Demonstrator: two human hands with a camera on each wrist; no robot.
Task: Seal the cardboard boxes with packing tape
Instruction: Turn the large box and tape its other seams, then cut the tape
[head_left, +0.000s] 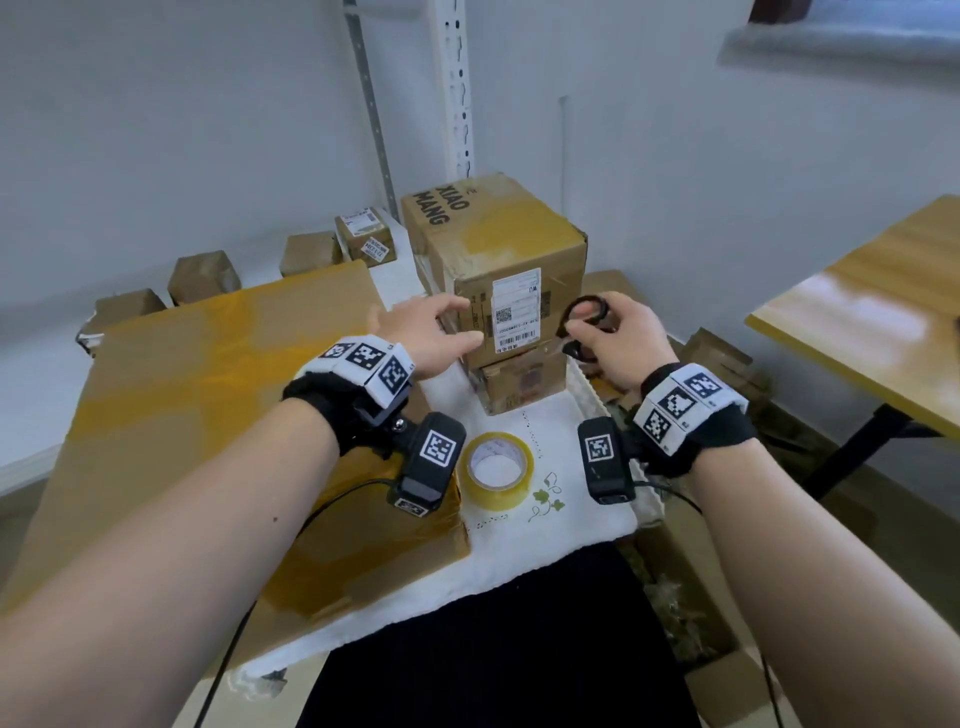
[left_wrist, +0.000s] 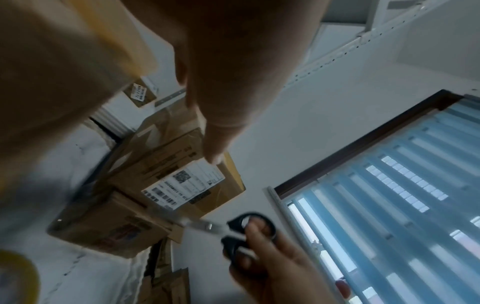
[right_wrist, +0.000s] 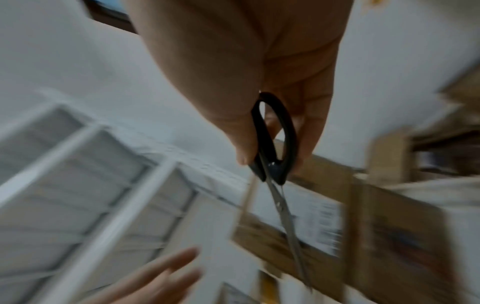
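The left hand's fingers (head_left: 457, 304) are spread and nearly straight, holding nothing, reaching toward the labelled face of the top box (head_left: 498, 254); whether they touch it cannot be told. In the head view the left hand (head_left: 426, 332) is beside the right hand (head_left: 618, 338), whose fingers curl round the black handles of the scissors (head_left: 584, 327), just in front of the box's right edge. The top box stands on a smaller box (head_left: 519, 384), both on a white cloth (head_left: 561, 514). A tape roll (head_left: 500, 467) lies flat on the cloth nearer the person, between the two wrists. A large flat box (head_left: 208, 415) with yellowish tape lies to the left, and small boxes (head_left: 202, 275) sit behind it.

In the left wrist view the fingers (left_wrist: 215, 144) point at the top box (left_wrist: 182, 160), a tip close to its label. The right hand (left_wrist: 272, 263) grips the scissors (left_wrist: 241, 232), blades toward the boxes.

The right wrist view is blurred. The thumb and fingers (right_wrist: 314, 127) pinch the scissors (right_wrist: 275, 148), the blades closed and pointing down across the top box (right_wrist: 324, 216). The left hand (right_wrist: 161, 281) is open below.
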